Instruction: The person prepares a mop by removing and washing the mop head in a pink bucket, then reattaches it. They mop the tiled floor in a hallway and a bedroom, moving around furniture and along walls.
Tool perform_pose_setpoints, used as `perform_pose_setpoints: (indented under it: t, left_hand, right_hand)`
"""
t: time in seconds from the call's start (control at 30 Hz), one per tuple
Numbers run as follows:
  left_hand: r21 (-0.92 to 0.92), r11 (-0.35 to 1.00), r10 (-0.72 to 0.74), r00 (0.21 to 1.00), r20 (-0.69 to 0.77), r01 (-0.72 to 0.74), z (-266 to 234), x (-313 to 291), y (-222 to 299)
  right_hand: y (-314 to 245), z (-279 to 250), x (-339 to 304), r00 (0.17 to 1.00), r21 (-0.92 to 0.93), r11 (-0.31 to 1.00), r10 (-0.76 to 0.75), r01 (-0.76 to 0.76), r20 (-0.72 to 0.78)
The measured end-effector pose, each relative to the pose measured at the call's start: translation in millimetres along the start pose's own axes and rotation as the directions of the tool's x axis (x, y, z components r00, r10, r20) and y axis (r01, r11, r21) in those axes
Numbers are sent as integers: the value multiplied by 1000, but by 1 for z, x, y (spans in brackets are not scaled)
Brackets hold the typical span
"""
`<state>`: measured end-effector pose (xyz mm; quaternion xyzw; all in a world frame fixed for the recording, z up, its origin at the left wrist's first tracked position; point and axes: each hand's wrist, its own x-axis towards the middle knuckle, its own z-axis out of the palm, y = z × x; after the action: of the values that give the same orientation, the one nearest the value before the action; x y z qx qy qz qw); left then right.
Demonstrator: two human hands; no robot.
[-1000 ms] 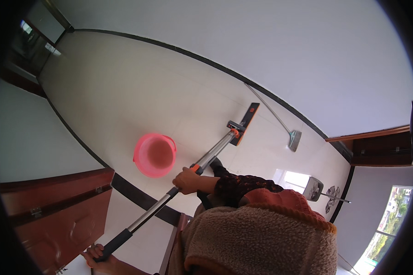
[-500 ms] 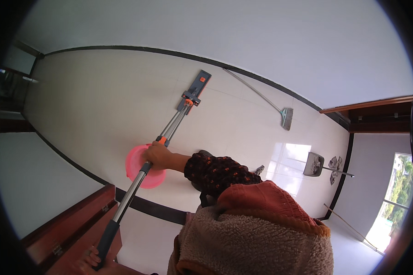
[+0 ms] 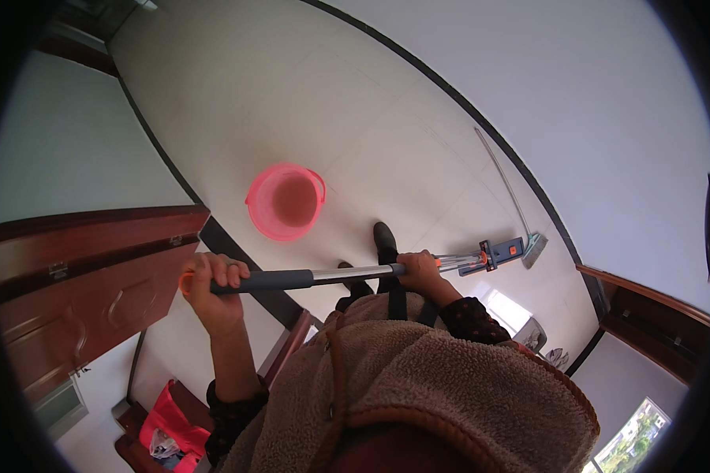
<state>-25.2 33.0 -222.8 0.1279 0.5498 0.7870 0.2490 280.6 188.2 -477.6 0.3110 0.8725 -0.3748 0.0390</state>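
A flat mop with a silver and dark grey pole point(image 3: 347, 274) stretches across in front of my body, nearly level in view. My left hand point(image 3: 217, 288) is wrapped round the dark grip at the pole's end. Farther along, my right hand point(image 3: 420, 274) grips the pole near the squeezing rods. The mop's grey and orange head point(image 3: 501, 255) lies to the right, close to the bristles of a broom point(image 3: 535, 249). Beyond the pole, left of my shoes point(image 3: 384, 240), stands a pink bucket point(image 3: 257, 213) with murky brownish liquid inside.
A dark red wooden door point(image 3: 95, 296) stands at the left. The broom lies along the right wall's dark skirting point(image 3: 481, 118). A dustpan point(image 3: 532, 335) sits at the lower right, partly hidden by my sleeve. A bright pink-red bag point(image 3: 170, 418) shows at the lower left.
The mop has swung from pointing up and away to pointing right, its head now near the broom. My view has turned, and the bucket is uncovered. Both hands still hold the pole.
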Motion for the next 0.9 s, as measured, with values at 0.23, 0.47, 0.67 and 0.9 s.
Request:
perform_pose_setpoints:
  t: [0.23,0.47,0.67,0.9]
  left_hand:
    - [-16,965,262,965,-29,-262,-103,-37,129]
    - [260,827,532,843,-79,-498,-17,-54,145]
    - [309,921,273,959,-79,-237,-39,-30,134]
    - [128,977,-185,974,127,169,-41,-30,20]
  right_hand:
    - [-118,-4,79,954,-16,955,-297,297,-35]
    - [-148,30,136,902,68,932,-324,356,-285]
    - [-123,39,54,943,155,964,-162,214,-290]
    - [-36,93,-52,994,64,994,93,-89,-63]
